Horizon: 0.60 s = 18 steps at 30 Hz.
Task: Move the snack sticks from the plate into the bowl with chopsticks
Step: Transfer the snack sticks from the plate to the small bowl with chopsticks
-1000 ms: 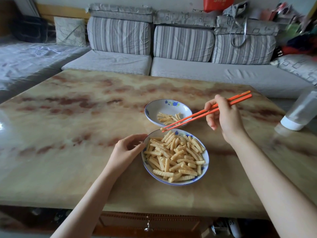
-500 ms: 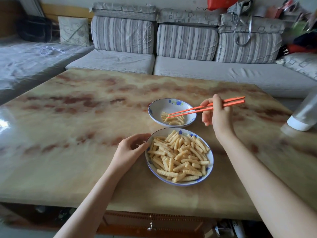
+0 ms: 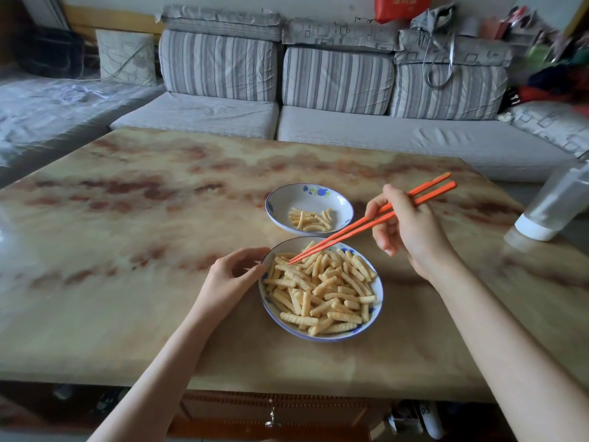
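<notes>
A white plate with a blue rim [image 3: 377,309] sits near the table's front edge, heaped with ridged yellow snack sticks [image 3: 322,290]. Behind it stands a smaller white bowl with blue flowers [image 3: 307,194], holding several sticks [image 3: 307,218]. My right hand [image 3: 409,228] grips a pair of orange chopsticks [image 3: 360,224]. Their tips reach down to the far left part of the heap on the plate, with nothing visibly held between them. My left hand [image 3: 231,280] curls round the plate's left rim.
The marble-patterned table [image 3: 127,250] stretches wide to the left. A clear plastic bottle with a white cap [image 3: 554,204] lies tilted at the right edge. A grey striped sofa [image 3: 334,90] runs behind the table.
The chopstick tips were over the bowl half a second ago. They have swung back toward me and now sit down on the heap on the plate. My left hand stays at the rim.
</notes>
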Each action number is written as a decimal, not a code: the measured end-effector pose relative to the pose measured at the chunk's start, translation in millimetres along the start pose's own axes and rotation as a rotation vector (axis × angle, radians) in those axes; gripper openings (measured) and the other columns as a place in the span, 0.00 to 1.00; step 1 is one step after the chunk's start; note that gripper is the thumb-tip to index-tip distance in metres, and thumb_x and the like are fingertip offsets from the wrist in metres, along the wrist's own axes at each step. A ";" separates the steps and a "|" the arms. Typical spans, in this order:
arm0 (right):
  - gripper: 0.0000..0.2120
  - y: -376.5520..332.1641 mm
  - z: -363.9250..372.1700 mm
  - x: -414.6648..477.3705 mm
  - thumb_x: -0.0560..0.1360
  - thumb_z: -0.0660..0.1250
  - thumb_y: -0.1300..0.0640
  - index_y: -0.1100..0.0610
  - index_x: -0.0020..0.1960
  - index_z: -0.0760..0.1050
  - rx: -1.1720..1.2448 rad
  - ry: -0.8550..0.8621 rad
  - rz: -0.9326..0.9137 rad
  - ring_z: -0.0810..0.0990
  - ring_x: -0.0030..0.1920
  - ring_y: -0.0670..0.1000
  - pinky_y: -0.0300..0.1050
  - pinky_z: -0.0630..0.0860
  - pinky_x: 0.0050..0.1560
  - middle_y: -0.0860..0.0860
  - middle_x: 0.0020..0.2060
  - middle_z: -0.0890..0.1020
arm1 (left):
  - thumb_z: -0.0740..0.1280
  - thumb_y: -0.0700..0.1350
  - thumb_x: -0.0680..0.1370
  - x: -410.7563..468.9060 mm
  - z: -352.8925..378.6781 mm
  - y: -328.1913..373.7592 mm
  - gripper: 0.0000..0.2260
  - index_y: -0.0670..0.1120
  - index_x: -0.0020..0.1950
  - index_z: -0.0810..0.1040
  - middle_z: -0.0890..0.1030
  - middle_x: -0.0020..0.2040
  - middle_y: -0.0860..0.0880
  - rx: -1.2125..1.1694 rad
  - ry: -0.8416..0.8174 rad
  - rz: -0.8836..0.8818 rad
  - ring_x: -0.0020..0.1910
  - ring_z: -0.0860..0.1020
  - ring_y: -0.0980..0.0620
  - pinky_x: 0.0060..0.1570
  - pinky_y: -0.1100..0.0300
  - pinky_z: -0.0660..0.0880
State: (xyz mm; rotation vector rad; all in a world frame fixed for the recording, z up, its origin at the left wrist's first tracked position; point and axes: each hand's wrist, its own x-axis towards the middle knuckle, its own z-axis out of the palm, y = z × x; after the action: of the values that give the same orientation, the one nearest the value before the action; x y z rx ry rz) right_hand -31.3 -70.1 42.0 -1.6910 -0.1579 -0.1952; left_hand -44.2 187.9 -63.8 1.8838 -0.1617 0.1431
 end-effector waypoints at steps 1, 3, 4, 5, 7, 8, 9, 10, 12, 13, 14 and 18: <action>0.23 0.4 1.2 -0.8 0.83 0.51 0.53 0.61 0.35 0.73 -0.006 -0.015 0.015 0.64 0.17 0.51 0.36 0.61 0.19 0.55 0.17 0.70 | 0.65 0.58 0.65 -0.2 0.2 0.2 0.21 0.54 0.54 0.83 0.85 0.49 0.57 0.001 0.000 0.000 0.51 0.82 0.55 0.58 0.53 0.77; 0.23 1.6 3.0 -1.7 0.83 0.51 0.53 0.61 0.36 0.73 -0.009 -0.038 0.045 0.64 0.17 0.51 0.36 0.61 0.19 0.55 0.18 0.71 | 0.64 0.57 0.65 -0.2 0.1 0.3 0.21 0.54 0.54 0.83 0.85 0.49 0.57 0.004 0.003 -0.001 0.51 0.82 0.56 0.58 0.53 0.77; 0.23 2.1 3.6 -2.3 0.83 0.51 0.53 0.61 0.36 0.73 -0.009 -0.045 0.057 0.64 0.17 0.51 0.36 0.61 0.19 0.55 0.18 0.71 | 0.64 0.57 0.65 -0.1 0.0 0.2 0.21 0.54 0.54 0.83 0.85 0.49 0.57 0.005 0.002 0.000 0.51 0.82 0.56 0.58 0.53 0.77; 0.23 2.6 4.1 -2.4 0.83 0.51 0.53 0.61 0.36 0.73 -0.007 -0.046 0.069 0.64 0.17 0.51 0.36 0.61 0.19 0.55 0.18 0.71 | 0.64 0.57 0.65 0.0 -0.1 -0.1 0.20 0.54 0.54 0.83 0.85 0.49 0.57 0.006 0.001 0.005 0.51 0.82 0.55 0.58 0.53 0.77; 0.23 2.9 4.6 -2.9 0.83 0.51 0.53 0.61 0.36 0.73 0.000 -0.040 0.085 0.64 0.17 0.51 0.36 0.61 0.19 0.55 0.18 0.71 | 0.64 0.57 0.65 0.2 0.0 -0.3 0.20 0.54 0.54 0.83 0.85 0.49 0.57 0.002 -0.002 0.012 0.51 0.82 0.56 0.58 0.55 0.77; 0.23 3.1 4.9 -2.7 0.83 0.50 0.53 0.61 0.35 0.73 0.004 -0.032 0.088 0.64 0.17 0.51 0.35 0.60 0.19 0.55 0.18 0.71 | 0.65 0.57 0.65 0.1 0.1 0.0 0.20 0.55 0.54 0.83 0.85 0.49 0.57 -0.001 -0.003 0.013 0.51 0.82 0.56 0.57 0.55 0.77; 0.23 3.4 5.0 -2.5 0.83 0.50 0.53 0.61 0.35 0.73 0.008 -0.023 0.088 0.64 0.17 0.51 0.35 0.60 0.19 0.55 0.18 0.71 | 0.65 0.57 0.65 0.0 0.2 0.2 0.20 0.55 0.54 0.83 0.85 0.49 0.57 -0.004 -0.004 0.014 0.51 0.82 0.56 0.57 0.56 0.77; 0.23 4.1 5.2 -2.1 0.83 0.50 0.54 0.61 0.35 0.73 0.013 -0.009 0.089 0.64 0.17 0.51 0.35 0.61 0.19 0.55 0.18 0.71 | 0.65 0.57 0.65 0.1 0.4 0.3 0.20 0.54 0.54 0.83 0.85 0.49 0.57 -0.007 -0.004 0.014 0.51 0.82 0.56 0.57 0.56 0.77; 0.23 6.1 4.7 -1.1 0.83 0.51 0.54 0.61 0.35 0.72 0.022 0.029 0.094 0.64 0.17 0.51 0.35 0.61 0.19 0.55 0.18 0.71 | 0.65 0.57 0.65 0.8 0.5 -0.6 0.20 0.54 0.54 0.83 0.85 0.49 0.57 -0.008 -0.004 0.013 0.51 0.82 0.56 0.57 0.55 0.77; 0.22 7.4 3.9 -0.5 0.82 0.51 0.54 0.61 0.35 0.72 0.026 0.048 0.096 0.64 0.17 0.51 0.35 0.61 0.19 0.55 0.18 0.71 | 0.65 0.56 0.65 1.0 0.4 -1.5 0.20 0.54 0.54 0.83 0.85 0.50 0.57 -0.008 -0.003 0.013 0.51 0.82 0.56 0.58 0.55 0.77; 0.22 8.2 3.1 -0.1 0.82 0.51 0.54 0.61 0.35 0.73 0.029 0.065 0.096 0.64 0.17 0.51 0.36 0.61 0.19 0.55 0.18 0.71 | 0.65 0.56 0.65 1.3 0.3 -1.9 0.20 0.54 0.54 0.83 0.85 0.50 0.58 -0.008 -0.003 0.012 0.51 0.82 0.56 0.58 0.55 0.77; 0.21 6.8 -0.3 2.4 0.82 0.51 0.55 0.61 0.35 0.72 0.087 0.141 0.082 0.65 0.17 0.51 0.35 0.61 0.20 0.55 0.17 0.71 | 0.66 0.49 0.69 1.5 1.0 -2.9 0.15 0.54 0.54 0.83 0.85 0.50 0.58 -0.009 0.001 0.010 0.51 0.82 0.57 0.57 0.58 0.77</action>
State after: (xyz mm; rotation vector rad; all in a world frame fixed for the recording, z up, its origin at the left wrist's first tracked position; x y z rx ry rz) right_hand -27.6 -71.3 36.0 -1.5883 0.0083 -0.2422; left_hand -42.2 187.7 -66.5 1.8741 -0.1709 0.1496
